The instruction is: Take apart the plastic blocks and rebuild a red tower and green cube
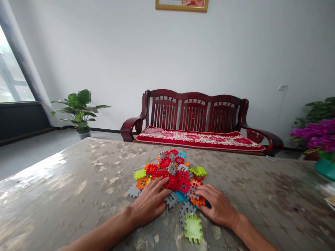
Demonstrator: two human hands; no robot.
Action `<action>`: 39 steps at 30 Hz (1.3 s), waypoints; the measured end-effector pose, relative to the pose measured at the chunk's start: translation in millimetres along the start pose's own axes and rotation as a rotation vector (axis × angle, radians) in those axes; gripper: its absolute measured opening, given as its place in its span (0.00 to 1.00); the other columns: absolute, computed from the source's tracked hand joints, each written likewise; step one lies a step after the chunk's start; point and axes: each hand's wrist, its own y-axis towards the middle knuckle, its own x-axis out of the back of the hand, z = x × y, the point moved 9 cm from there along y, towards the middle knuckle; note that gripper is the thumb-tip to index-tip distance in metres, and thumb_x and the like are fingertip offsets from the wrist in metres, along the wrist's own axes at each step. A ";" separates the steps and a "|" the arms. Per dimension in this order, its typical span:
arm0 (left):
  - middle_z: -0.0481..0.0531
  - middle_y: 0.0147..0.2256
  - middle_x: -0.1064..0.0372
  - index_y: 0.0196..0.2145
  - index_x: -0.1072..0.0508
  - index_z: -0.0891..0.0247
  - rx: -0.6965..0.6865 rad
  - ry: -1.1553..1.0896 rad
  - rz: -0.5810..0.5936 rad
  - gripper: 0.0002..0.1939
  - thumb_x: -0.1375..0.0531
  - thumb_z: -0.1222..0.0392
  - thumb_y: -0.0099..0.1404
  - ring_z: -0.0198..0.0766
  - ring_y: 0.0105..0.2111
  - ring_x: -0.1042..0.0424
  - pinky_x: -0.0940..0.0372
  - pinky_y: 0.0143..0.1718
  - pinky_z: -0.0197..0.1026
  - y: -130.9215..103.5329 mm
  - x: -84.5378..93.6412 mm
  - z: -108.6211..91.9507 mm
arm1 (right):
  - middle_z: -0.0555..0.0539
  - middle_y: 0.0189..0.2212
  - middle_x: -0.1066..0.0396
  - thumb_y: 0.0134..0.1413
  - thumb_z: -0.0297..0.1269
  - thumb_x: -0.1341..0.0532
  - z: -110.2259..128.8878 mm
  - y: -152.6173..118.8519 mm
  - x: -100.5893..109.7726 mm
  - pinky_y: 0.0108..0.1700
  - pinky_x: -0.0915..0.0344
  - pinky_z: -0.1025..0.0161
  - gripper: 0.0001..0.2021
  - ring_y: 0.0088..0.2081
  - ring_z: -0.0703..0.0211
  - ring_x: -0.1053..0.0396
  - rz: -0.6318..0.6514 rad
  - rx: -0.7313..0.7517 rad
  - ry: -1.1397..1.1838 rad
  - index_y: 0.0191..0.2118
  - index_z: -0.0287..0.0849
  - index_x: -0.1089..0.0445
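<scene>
Mottled tabletop [99, 174], notched plastic tiles [171, 181]

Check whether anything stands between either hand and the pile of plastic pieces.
Nothing visible does: the left hand is at the near left side of the pile, the right hand at its near right side. The near green square blocks neither.

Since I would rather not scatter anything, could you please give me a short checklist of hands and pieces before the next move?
1. Left hand at the pile of plastic pieces: ok, on its left side.
2. Right hand at the pile: ok, on its right side.
3. Pieces in a single layer: not ok, they are heaped.
4. Firm grip on any piece: cannot tell, contact is partly hidden.
5. Teal flowerpot apart from both hands: ok.
</scene>
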 end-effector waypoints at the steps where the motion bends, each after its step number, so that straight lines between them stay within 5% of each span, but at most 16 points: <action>1: 0.53 0.66 0.45 0.52 0.29 0.52 0.006 0.014 -0.012 0.24 0.42 0.67 0.58 0.52 0.64 0.45 0.46 0.63 0.56 1.9 -0.3 0.6 | 0.45 0.47 0.24 0.56 0.37 0.41 -3.9 1.3 0.8 0.54 0.34 0.53 0.14 0.49 0.50 0.29 -0.035 -0.013 -0.001 0.48 0.50 0.26; 8: 0.52 0.61 0.37 0.44 0.28 0.56 0.037 0.007 -0.045 0.15 0.43 0.67 0.59 0.49 0.60 0.38 0.40 0.60 0.50 20.2 3.3 9.8 | 0.47 0.34 0.22 0.58 0.43 0.45 -44.2 21.2 9.5 0.39 0.32 0.60 0.11 0.35 0.52 0.25 -0.240 -0.331 0.070 0.40 0.49 0.27; 12: 0.52 0.53 0.30 0.46 0.29 0.55 0.151 -0.047 -0.045 0.16 0.48 0.67 0.64 0.42 0.47 0.27 0.33 0.48 0.42 33.5 8.4 32.3 | 0.48 0.26 0.25 0.57 0.48 0.46 -60.3 46.9 12.9 0.31 0.34 0.61 0.15 0.28 0.53 0.27 -0.276 -0.443 0.254 0.41 0.46 0.27; 17: 0.53 0.43 0.27 0.42 0.28 0.57 0.315 -0.036 -0.081 0.12 0.49 0.63 0.67 0.43 0.41 0.26 0.34 0.43 0.41 43.0 21.2 59.2 | 0.46 0.39 0.23 0.56 0.46 0.43 -68.8 59.6 26.1 0.46 0.32 0.55 0.19 0.36 0.53 0.26 -0.311 -0.431 0.209 0.52 0.49 0.28; 22: 0.54 0.52 0.30 0.48 0.28 0.57 0.423 0.044 -0.150 0.16 0.49 0.65 0.66 0.45 0.46 0.27 0.36 0.49 0.45 36.6 33.0 74.6 | 0.44 0.51 0.27 0.56 0.49 0.40 -41.7 34.1 36.0 0.52 0.33 0.53 0.23 0.45 0.51 0.28 -0.242 -0.315 0.103 0.57 0.52 0.31; 27: 0.54 0.54 0.31 0.49 0.27 0.57 0.505 0.074 -0.108 0.18 0.49 0.66 0.65 0.45 0.48 0.28 0.36 0.50 0.46 29.0 29.9 81.0 | 0.44 0.65 0.42 0.36 0.59 0.28 33.1 5.2 2.4 0.66 0.50 0.44 0.47 0.64 0.39 0.45 0.179 0.052 0.124 0.65 0.55 0.40; 30: 0.53 0.55 0.31 0.49 0.27 0.56 0.503 0.090 -0.114 0.19 0.49 0.68 0.64 0.43 0.49 0.29 0.37 0.52 0.45 27.8 29.3 79.9 | 0.45 0.67 0.46 0.38 0.56 0.29 58.1 -8.9 -21.4 0.67 0.55 0.39 0.46 0.67 0.36 0.50 0.372 0.145 0.076 0.66 0.58 0.43; 33: 0.53 0.56 0.32 0.51 0.28 0.56 0.506 0.105 -0.106 0.21 0.48 0.69 0.63 0.44 0.51 0.30 0.38 0.53 0.46 26.6 27.7 80.5 | 0.44 0.65 0.41 0.42 0.49 0.30 61.8 -7.9 -29.6 0.66 0.52 0.42 0.40 0.64 0.39 0.45 0.367 0.135 0.027 0.64 0.54 0.39; 39: 0.54 0.57 0.33 0.52 0.28 0.57 0.525 0.112 -0.074 0.22 0.48 0.69 0.62 0.46 0.54 0.31 0.39 0.53 0.49 24.9 26.0 84.3 | 0.42 0.54 0.30 0.43 0.32 0.37 44.3 10.4 -22.7 0.59 0.38 0.51 0.33 0.54 0.47 0.34 0.150 0.070 -0.082 0.60 0.43 0.36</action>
